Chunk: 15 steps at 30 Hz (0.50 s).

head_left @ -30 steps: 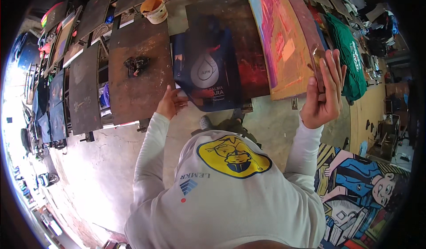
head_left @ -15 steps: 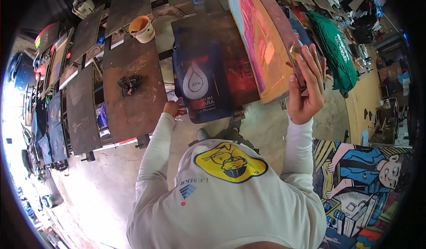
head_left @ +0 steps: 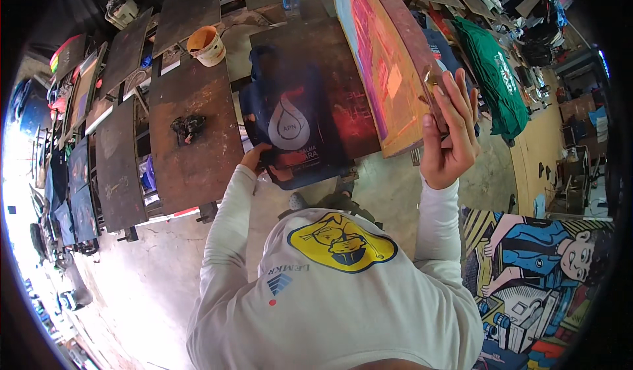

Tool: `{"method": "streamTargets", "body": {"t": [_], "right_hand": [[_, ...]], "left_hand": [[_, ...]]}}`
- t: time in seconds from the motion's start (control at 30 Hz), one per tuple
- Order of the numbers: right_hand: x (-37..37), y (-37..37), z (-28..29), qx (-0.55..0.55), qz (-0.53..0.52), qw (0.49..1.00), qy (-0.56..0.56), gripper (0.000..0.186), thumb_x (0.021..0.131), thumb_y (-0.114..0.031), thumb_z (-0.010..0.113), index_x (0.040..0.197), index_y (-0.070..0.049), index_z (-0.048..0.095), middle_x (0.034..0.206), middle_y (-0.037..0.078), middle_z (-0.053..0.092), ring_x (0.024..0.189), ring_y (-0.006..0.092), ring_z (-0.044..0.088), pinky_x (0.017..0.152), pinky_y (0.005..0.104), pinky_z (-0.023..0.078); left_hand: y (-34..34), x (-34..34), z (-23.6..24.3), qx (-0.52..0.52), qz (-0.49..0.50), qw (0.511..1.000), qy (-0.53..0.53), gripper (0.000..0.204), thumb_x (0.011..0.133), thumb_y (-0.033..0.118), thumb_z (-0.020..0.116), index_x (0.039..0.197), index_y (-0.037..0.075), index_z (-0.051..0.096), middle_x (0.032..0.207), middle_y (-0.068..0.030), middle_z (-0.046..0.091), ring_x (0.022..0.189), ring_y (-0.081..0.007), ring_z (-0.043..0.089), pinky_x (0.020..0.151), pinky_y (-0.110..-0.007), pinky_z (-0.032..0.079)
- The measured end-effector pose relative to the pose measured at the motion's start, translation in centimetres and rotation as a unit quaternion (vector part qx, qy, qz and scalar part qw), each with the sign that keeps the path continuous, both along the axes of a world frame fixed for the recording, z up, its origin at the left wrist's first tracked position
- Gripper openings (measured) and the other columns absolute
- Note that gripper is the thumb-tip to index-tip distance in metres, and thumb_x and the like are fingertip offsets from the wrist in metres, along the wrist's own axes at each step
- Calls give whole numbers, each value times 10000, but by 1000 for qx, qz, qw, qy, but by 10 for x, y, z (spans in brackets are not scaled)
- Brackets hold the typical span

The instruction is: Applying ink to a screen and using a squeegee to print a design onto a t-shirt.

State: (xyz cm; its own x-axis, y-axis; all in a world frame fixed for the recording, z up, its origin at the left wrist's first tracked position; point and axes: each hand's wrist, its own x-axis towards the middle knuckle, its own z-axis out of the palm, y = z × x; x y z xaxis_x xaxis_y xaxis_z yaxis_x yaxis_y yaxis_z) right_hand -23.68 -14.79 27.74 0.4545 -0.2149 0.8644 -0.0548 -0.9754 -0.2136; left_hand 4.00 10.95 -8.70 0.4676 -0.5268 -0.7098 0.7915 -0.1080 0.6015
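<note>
A navy cloth piece (head_left: 316, 133), seemingly a garment or bag, lies over a dark board (head_left: 330, 47) in front of me. It bears a pale drop-shaped print with lettering and is partly blurred. My left hand (head_left: 252, 159) is closed on its near left edge. A screen-printing frame (head_left: 389, 67), with an orange, purple and pale blue mesh face, stands tilted up along the board's right side. My right hand (head_left: 450, 133) holds the frame's near end, thumb on the mesh side and fingers stretched along the outer side.
Left of the cloth, a rust-stained board (head_left: 191, 106) carries a crumpled black lump (head_left: 188, 129). A white bucket with an orange inside (head_left: 207, 46) stands at its far end. Further boards line the left. Green fabric (head_left: 491, 80) hangs at the right, near a painted mural panel (head_left: 534, 258).
The navy cloth has shifted left and toward me, its left side now spreading further past the board. My left hand has moved slightly up and left. The frame remains raised in my right hand.
</note>
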Motion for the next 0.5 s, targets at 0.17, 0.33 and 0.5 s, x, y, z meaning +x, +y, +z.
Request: {"method": "streamTargets", "body": {"t": [0.17,0.33,0.5], "right_hand": [[2,1,4,2,11,1000,-4,323,883,-98,617,1194,-50,691,1315,118,643,1326,345,524,1170,498,252],[2,7,9,0,16,1000,5,341,871,-26,600,1203,1,675,1325,176,626,1338,385,502,1167,504,264],[3,15,6,-8,21,999,36,324,901,-76,622,1217,-28,681,1329,155,629,1348,380,492,1171,495,253]], "left_hand": [[-19,22,35,12,-38,989,-142,343,893,301,673,1061,2,696,959,-124,716,838,-238,701,710,-356,559],[-111,26,88,32,-178,914,-362,317,927,223,668,1142,-10,668,1011,-94,726,919,-197,696,822,-336,552],[-185,35,163,-77,-176,863,-467,488,896,323,709,1300,63,625,1185,-131,694,1034,-215,674,930,-353,505]]}}
